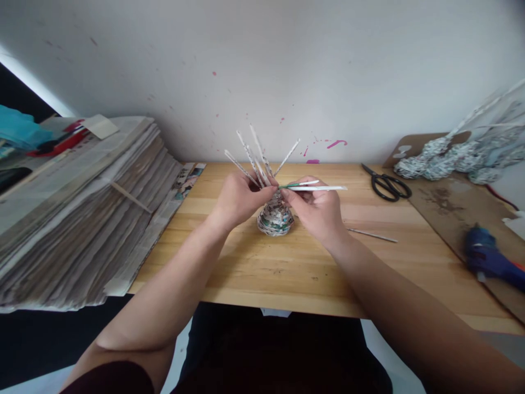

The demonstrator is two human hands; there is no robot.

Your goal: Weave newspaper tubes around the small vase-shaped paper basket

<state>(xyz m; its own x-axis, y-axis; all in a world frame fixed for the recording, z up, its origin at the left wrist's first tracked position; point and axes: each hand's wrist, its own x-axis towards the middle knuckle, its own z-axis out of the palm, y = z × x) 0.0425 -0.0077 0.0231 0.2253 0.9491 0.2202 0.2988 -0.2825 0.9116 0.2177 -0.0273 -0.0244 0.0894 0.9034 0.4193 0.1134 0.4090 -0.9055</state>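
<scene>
A small vase-shaped weave of rolled newspaper tubes (pixel 275 219) stands on the wooden table, its round belly below and a narrow neck above. Several paper tubes (pixel 262 153) fan upward from the neck. At the neck's left side my left hand (pixel 241 197) is closed, thumb and fingers pinching the weave. My right hand (pixel 318 205) pinches a white paper tube (pixel 328 188) that points right, close against the neck. A second tube with a green part (pixel 293 185) lies just above it. The fingertips nearly meet and hide part of the neck.
Black scissors (pixel 385 183) lie at the back right. A loose paper tube (pixel 373 235) rests right of my right wrist. Farther right are a blue glue gun (pixel 488 254), cardboard (pixel 447 219) and more woven paper pieces (pixel 443 156). A tall newspaper stack (pixel 98 219) stands left.
</scene>
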